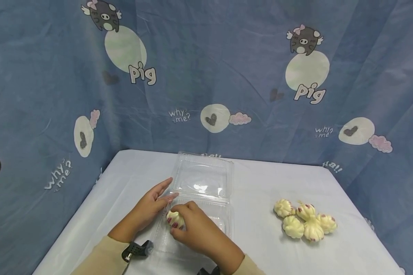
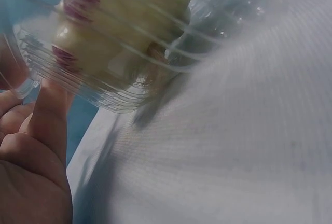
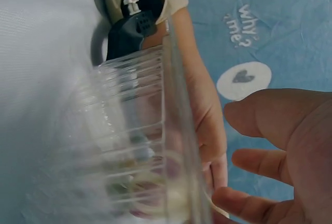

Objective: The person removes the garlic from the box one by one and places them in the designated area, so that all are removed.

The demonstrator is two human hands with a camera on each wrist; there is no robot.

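Observation:
A clear plastic clamshell box (image 1: 223,229) lies unfolded on the table, its lid (image 1: 203,172) laid back on the far side. A cream garlic bulb (image 1: 174,220) with purple streaks sits in the left part of its base; the left wrist view shows this bulb (image 2: 119,32) through the ribbed wall. My right hand (image 1: 199,229) is over the bulb, thumb and fingers spread around it; the right wrist view shows a gap between thumb and fingertips. My left hand (image 1: 149,208) is at the box's left side near the hinge, fingers extended along the edge.
Several more garlic bulbs (image 1: 306,221) lie clustered on the white table (image 1: 261,183) to the right of the box. A blue patterned cloth (image 1: 192,76) hangs behind the table and at its sides. A black wrist camera (image 1: 137,250) is strapped to the left wrist.

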